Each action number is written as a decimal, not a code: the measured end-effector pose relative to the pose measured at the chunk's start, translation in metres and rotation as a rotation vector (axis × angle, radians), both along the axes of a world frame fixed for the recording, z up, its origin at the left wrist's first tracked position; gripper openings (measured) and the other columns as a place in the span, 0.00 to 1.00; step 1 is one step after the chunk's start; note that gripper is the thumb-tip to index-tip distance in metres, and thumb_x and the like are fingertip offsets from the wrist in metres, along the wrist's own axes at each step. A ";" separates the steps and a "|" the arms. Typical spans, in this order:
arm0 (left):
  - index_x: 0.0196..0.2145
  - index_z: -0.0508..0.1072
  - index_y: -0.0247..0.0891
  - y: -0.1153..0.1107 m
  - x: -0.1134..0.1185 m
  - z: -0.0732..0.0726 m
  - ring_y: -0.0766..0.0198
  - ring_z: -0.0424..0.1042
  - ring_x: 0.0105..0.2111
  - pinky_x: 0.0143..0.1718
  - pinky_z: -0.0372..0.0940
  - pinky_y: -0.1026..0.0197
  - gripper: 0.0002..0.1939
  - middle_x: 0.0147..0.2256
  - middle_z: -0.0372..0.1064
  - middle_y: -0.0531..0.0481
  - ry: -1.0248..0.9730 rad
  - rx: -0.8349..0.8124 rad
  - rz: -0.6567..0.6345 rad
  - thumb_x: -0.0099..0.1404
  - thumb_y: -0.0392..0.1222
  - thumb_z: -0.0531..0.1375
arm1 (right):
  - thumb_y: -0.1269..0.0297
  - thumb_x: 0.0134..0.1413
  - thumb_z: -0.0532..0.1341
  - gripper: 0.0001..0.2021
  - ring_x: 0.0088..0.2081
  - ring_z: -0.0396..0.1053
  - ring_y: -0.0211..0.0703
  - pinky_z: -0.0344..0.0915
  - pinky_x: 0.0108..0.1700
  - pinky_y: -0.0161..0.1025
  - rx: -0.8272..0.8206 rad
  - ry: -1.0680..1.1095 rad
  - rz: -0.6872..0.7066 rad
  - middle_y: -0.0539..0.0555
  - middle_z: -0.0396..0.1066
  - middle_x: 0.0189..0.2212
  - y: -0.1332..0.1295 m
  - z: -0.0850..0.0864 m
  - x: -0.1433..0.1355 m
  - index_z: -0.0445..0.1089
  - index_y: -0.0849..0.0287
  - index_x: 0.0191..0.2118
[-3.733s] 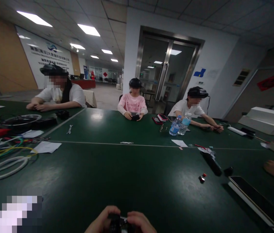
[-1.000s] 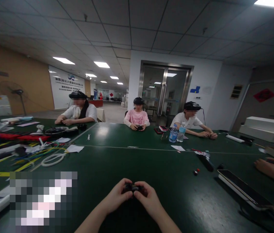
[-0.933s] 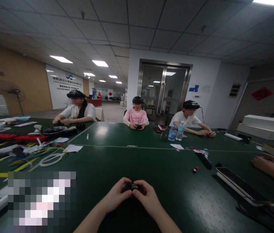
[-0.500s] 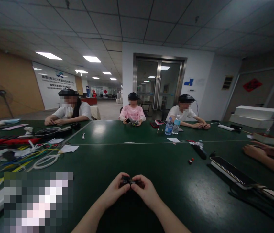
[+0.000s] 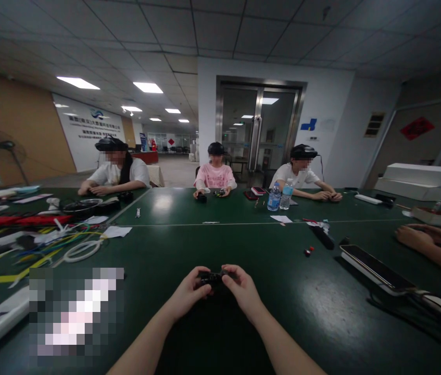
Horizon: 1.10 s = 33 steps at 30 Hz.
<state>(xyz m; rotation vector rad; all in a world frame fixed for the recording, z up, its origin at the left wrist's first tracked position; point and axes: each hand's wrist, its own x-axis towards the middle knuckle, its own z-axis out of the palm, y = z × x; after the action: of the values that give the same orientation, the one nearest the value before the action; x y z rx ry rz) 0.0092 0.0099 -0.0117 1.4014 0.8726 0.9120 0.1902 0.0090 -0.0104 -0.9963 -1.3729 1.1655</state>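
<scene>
Stretching crosswise, the black object is clamped at its ends by left hand and right hand.

There are two bare hands in front, three people opposite, two bottles, one wrench and one fan.

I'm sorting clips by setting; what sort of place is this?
Probably an office workroom: a white wall sign with a blue logo, metal-framed glass double doors and a large dark-green table.
</scene>
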 end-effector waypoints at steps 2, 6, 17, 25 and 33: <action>0.44 0.59 0.39 0.000 -0.001 0.002 0.60 0.69 0.34 0.33 0.61 0.59 0.21 0.31 0.68 0.50 -0.003 -0.010 0.014 0.54 0.42 0.60 | 0.58 0.44 0.62 0.13 0.40 0.67 0.45 0.62 0.44 0.42 -0.026 0.020 -0.003 0.53 0.69 0.36 0.002 0.001 0.005 0.68 0.58 0.37; 0.45 0.58 0.40 0.000 -0.002 0.002 0.60 0.70 0.35 0.34 0.61 0.59 0.21 0.34 0.69 0.48 -0.026 -0.028 0.020 0.54 0.41 0.60 | 0.59 0.44 0.62 0.12 0.39 0.66 0.43 0.62 0.45 0.42 -0.058 0.053 -0.077 0.51 0.69 0.34 0.003 0.005 0.017 0.68 0.56 0.36; 0.47 0.58 0.39 -0.002 -0.004 0.002 0.60 0.69 0.36 0.35 0.62 0.58 0.22 0.35 0.69 0.47 -0.008 -0.050 0.025 0.55 0.40 0.59 | 0.55 0.40 0.64 0.21 0.45 0.66 0.48 0.63 0.45 0.44 -0.108 0.260 -0.237 0.55 0.69 0.42 0.012 0.007 0.042 0.67 0.56 0.43; 0.46 0.58 0.37 -0.001 -0.002 0.002 0.61 0.69 0.34 0.35 0.61 0.58 0.23 0.32 0.69 0.49 -0.007 -0.069 0.015 0.54 0.39 0.60 | 0.58 0.39 0.65 0.20 0.43 0.66 0.44 0.62 0.47 0.42 -0.119 0.258 -0.201 0.52 0.69 0.39 0.010 0.005 0.037 0.67 0.56 0.41; 0.46 0.58 0.39 -0.003 -0.003 0.004 0.61 0.69 0.35 0.36 0.61 0.58 0.22 0.33 0.69 0.49 -0.006 -0.070 0.003 0.54 0.38 0.59 | 0.59 0.43 0.63 0.15 0.44 0.65 0.47 0.61 0.46 0.45 -0.124 -0.020 -0.072 0.53 0.69 0.39 0.002 0.004 0.023 0.68 0.55 0.40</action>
<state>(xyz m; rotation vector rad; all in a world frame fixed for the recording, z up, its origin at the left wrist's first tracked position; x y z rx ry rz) 0.0059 0.0067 -0.0078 1.3368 0.8943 0.8793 0.2134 0.0111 -0.0060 -1.1390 -1.2820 1.2010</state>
